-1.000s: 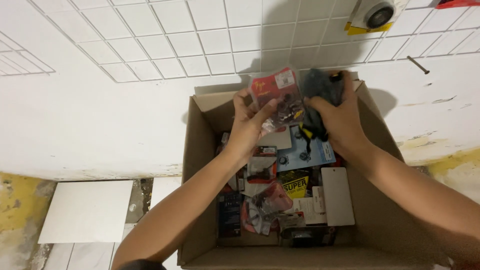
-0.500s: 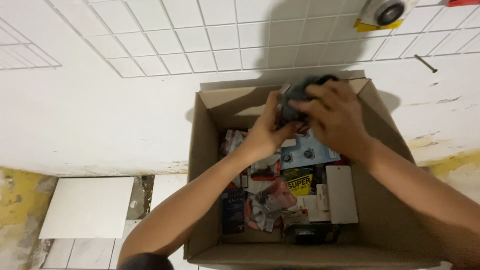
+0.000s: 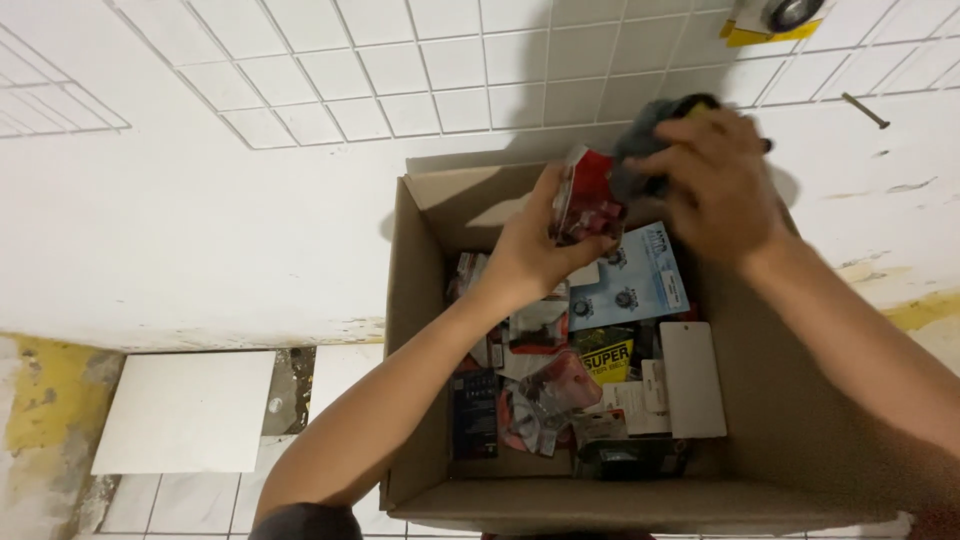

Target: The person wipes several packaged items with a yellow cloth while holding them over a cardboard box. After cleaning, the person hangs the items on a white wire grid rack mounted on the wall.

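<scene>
Both hands have risen from the box's middle toward its far rim. Left hand (image 3: 530, 250) pinches a red blister pack (image 3: 585, 195); right hand (image 3: 715, 185) wraps a dark grey bundle (image 3: 650, 135) above the cardboard box (image 3: 420, 330). Sorting seems underway; the loose packets (image 3: 560, 390) below crowd any set-down spot.

The left hand (image 3: 525, 255) holds a red blister pack (image 3: 588, 195) over the cardboard box (image 3: 415, 330). Inside lie a pale blue card (image 3: 640, 280), a yellow-black label (image 3: 606, 355) and a white card (image 3: 692, 380).
</scene>
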